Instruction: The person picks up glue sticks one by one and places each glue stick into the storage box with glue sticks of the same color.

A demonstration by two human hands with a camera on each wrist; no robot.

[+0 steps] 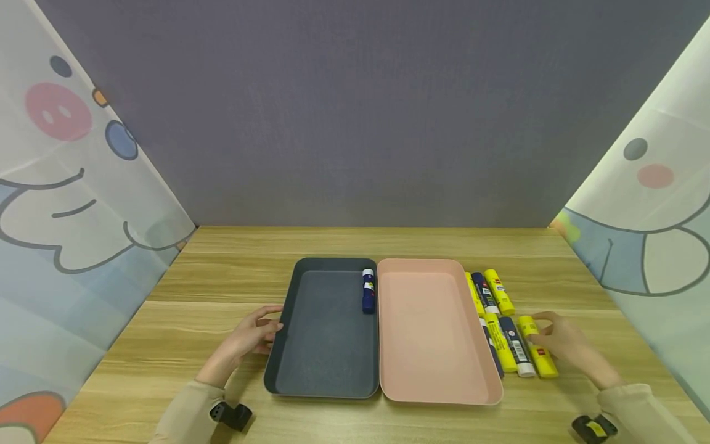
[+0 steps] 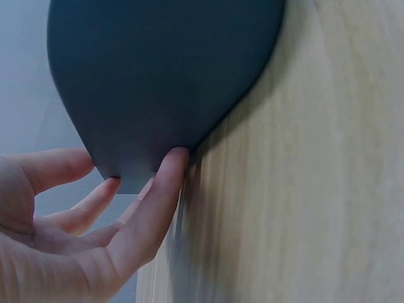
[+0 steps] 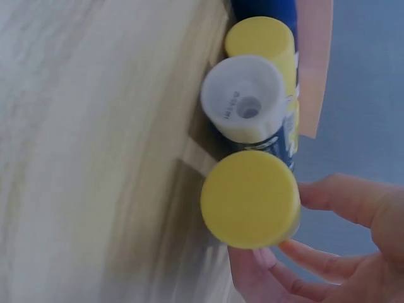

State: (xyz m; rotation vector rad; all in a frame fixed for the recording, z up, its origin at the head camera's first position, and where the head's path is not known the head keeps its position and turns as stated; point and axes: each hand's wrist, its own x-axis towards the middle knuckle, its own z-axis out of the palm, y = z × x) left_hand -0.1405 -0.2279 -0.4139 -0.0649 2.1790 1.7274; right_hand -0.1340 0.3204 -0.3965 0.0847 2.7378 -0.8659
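Observation:
My left hand [image 1: 252, 336] touches the outer left wall of a dark grey tray [image 1: 324, 388]. In the left wrist view its spread fingertips [image 2: 172, 161] rest against the tray's side. On the right, my right hand [image 1: 563, 339] pinches a yellow glue stick [image 1: 538, 347] lying on the table; the right wrist view shows thumb and fingers on either side of its yellow end [image 3: 250, 199]. Beside it lie a navy glue stick with a white cap [image 1: 517, 347] and another yellow glue stick [image 1: 500, 343]. One navy glue stick [image 1: 368, 291] lies inside the grey tray, by its right wall.
A pink tray [image 1: 429, 345] stands against the grey tray's right side. More yellow and navy glue sticks lie in two rows along its right wall, including a yellow one [image 1: 499, 291] at the back. A grey panel [image 1: 366, 123] rises behind the wooden table [image 1: 238, 271].

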